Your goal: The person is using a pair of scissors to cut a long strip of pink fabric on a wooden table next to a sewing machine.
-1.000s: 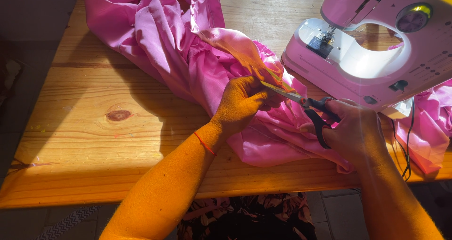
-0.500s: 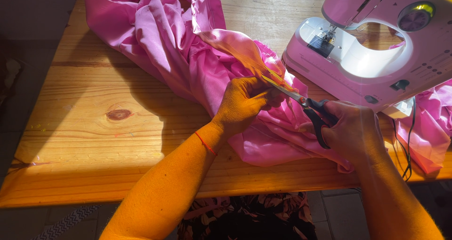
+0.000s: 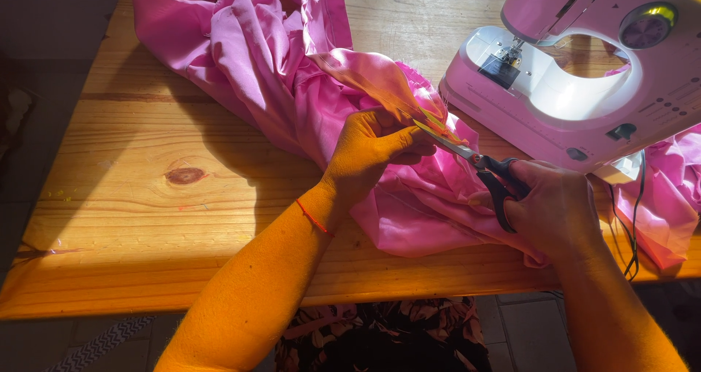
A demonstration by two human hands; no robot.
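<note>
A large crumpled pink fabric point(image 3: 270, 65) lies across the wooden table point(image 3: 146, 197). My left hand point(image 3: 372, 149) pinches a fold of the fabric near its frayed edge. My right hand point(image 3: 548, 208) grips black-handled scissors point(image 3: 475, 160), whose blades point up-left and meet the fabric edge right by my left fingertips. A thin red thread band circles my left wrist.
A small pink and white sewing machine point(image 3: 584, 73) stands at the table's right rear, with more pink fabric point(image 3: 668, 197) and a dark cable point(image 3: 635, 219) beside it. The table's front edge runs just below my forearms. Tiled floor shows beneath.
The scissor blades have slid slightly further along the fabric edge toward my left fingers. Both hands stay nearly in place.
</note>
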